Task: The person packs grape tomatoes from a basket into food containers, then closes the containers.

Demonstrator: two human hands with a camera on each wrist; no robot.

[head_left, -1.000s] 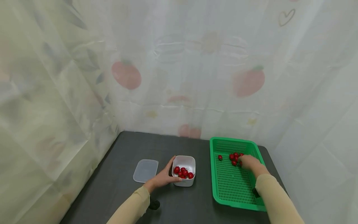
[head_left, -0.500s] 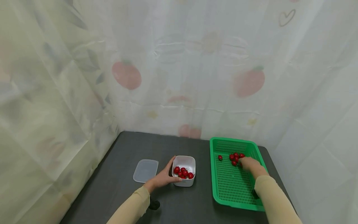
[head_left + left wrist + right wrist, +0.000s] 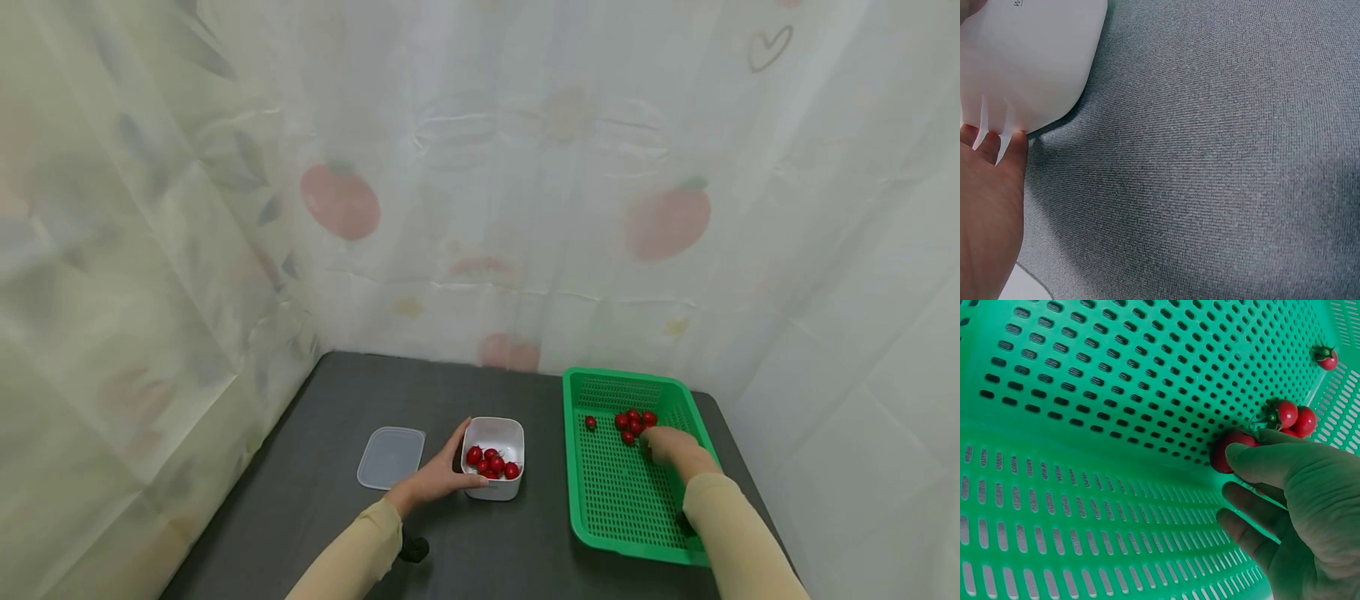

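Note:
A square white container (image 3: 504, 491) stands on the dark table with several cherry tomatoes (image 3: 497, 464) inside. My left hand (image 3: 437, 478) holds it from the left, thumb across the front and fingers along the side. In the left wrist view, the fingertips press against its pale wall (image 3: 1035, 69). Over to the right, my right hand (image 3: 670, 448) reaches into a green perforated basket (image 3: 574, 492). The right wrist view shows its thumb and forefinger pinching a red cherry tomato (image 3: 1230, 450) close to the basket floor. More tomatoes (image 3: 628, 422) cluster just beyond those fingers.
A flat translucent lid (image 3: 391, 458) lies left of the container. One lone tomato (image 3: 590, 422) sits near the basket's left wall. Behind the table (image 3: 442, 383) hangs a printed curtain (image 3: 480, 208), with more sheeting at both sides.
My right hand has shifted very slightly within the basket, uncovering a bit more of the tomato at the cluster's right. The left hand and container have stayed put.

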